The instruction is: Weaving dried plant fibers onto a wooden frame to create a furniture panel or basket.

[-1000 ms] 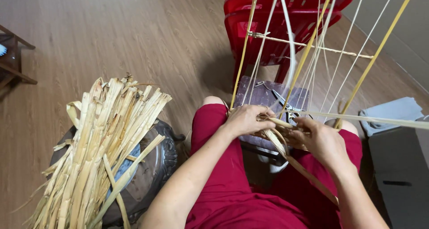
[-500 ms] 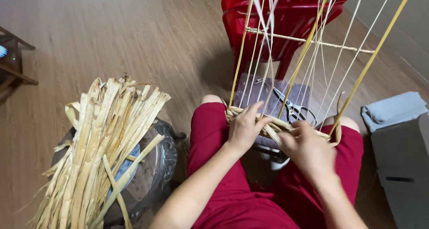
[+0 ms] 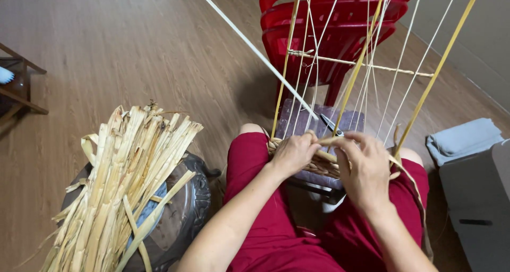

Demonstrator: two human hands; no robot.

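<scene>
Head view: a pale straw strip is pinched by the left hand and right hand above the woven band.

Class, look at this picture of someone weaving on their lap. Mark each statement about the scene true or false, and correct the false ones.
1. Both hands are on the woven strip across the knees. True: the left hand and the right hand grip the woven strip.
2. The bundle of dried straw strips lies to the person's right. False: the bundle of dried straw strips is on their left, on a dark round stool.
3. The chairs behind the upright strands are blue. False: the stacked chairs are red.
4. A folded towel rests on a grey box. True.
5. The floor is tiled. False: the floor is wood-patterned.
</scene>
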